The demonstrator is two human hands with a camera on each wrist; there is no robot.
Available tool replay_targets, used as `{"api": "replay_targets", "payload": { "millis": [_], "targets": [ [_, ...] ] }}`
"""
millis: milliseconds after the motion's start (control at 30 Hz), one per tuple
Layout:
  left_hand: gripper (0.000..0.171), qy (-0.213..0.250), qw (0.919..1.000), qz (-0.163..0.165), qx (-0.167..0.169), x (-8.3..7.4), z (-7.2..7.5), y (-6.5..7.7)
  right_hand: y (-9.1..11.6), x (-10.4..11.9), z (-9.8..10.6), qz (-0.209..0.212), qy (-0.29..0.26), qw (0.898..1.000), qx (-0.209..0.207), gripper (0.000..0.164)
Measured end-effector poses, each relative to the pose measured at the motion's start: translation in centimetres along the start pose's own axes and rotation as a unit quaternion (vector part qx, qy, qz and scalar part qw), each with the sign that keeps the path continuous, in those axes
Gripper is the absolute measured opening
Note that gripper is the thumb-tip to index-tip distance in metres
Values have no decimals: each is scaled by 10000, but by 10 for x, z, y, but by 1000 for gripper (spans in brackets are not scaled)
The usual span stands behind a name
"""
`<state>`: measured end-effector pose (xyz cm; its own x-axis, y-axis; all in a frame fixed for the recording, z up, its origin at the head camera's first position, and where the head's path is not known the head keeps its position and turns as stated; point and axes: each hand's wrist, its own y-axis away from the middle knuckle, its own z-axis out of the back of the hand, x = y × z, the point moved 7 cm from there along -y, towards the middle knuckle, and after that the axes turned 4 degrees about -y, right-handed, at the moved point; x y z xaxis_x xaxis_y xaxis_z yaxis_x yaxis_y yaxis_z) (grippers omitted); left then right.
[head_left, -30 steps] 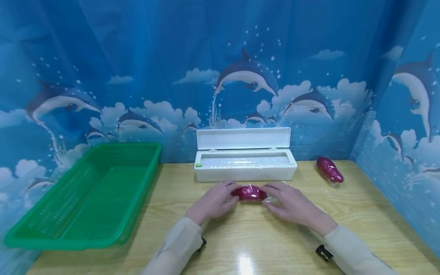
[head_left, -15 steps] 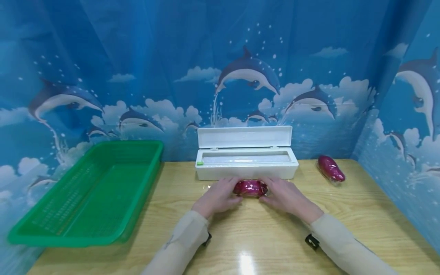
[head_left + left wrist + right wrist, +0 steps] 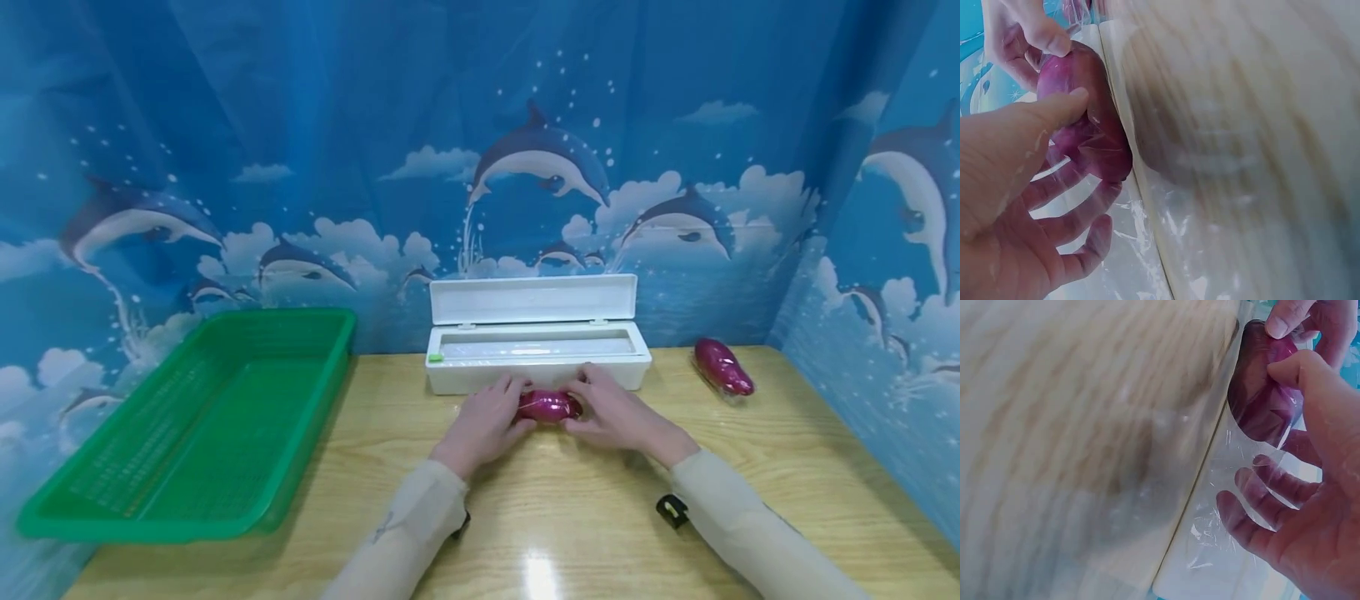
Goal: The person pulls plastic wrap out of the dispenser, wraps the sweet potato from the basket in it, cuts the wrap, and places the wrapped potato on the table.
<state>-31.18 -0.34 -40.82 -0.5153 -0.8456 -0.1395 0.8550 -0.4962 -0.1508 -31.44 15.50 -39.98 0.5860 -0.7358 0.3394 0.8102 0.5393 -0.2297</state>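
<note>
A purple-red sweet potato (image 3: 549, 406) wrapped in clear cling film lies crosswise on the table, in front of the white cling film box (image 3: 536, 375). My left hand (image 3: 487, 422) grips its left end, the thumb (image 3: 1063, 107) pressing on the near side and the fingers behind. My right hand (image 3: 617, 417) holds the right end, its thumb (image 3: 1300, 367) likewise on the near side. Loose film spreads round the fingers in both wrist views. Part of the sweet potato is hidden by the hands.
The box's lid (image 3: 534, 300) stands up, with a green slider (image 3: 435, 358) at its left. A second wrapped sweet potato (image 3: 722, 367) lies at the back right of the wooden table (image 3: 585, 533). A green basket (image 3: 300, 475) stands at the left, and a dolphin-print curtain (image 3: 390, 125) hangs behind.
Both hands have closed in on the sweet potato from its ends and shifted it slightly away, toward the box. The film that showed at its sides is now gathered closer under the fingers.
</note>
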Motion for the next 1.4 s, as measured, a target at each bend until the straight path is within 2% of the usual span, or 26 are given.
{"api": "replay_targets", "payload": {
  "millis": [133, 233, 467, 700, 900, 1000, 1233, 1400],
  "targets": [
    [46, 12, 10000, 79, -38, -1, 2, -2, -4, 0, 0, 6, -121, 9999, 12, 49],
    [42, -15, 10000, 13, -78, -2, 4, -2, -6, 1, -1, 17, -262, 9997, 17, 48],
    [44, 66, 9999, 32, -146, -2, 7, -3, -8, -3, -1, -441, -814, 9957, -61, 44],
    [42, 64, 9997, 158, -154, -2, 8, -5, -8, -3, 2, -480, -722, 9962, -97, 41],
    [47, 136, 9996, 258, -18, -2, 8, -2, 1, -1, 5, -380, -498, 9978, -233, 50],
    [46, 191, 9995, 195, -127, -2, 12, 1, 9, 1, 8, -314, -381, 9981, -358, 53],
    [40, 640, 9971, 283, -291, 7, 23, 10, 22, 8, 17, -160, -227, 9982, -527, 43],
    [35, 1163, 9896, 286, -798, 24, 43, 20, 28, 10, 20, -158, -155, 9982, -552, 38]
  ]
}}
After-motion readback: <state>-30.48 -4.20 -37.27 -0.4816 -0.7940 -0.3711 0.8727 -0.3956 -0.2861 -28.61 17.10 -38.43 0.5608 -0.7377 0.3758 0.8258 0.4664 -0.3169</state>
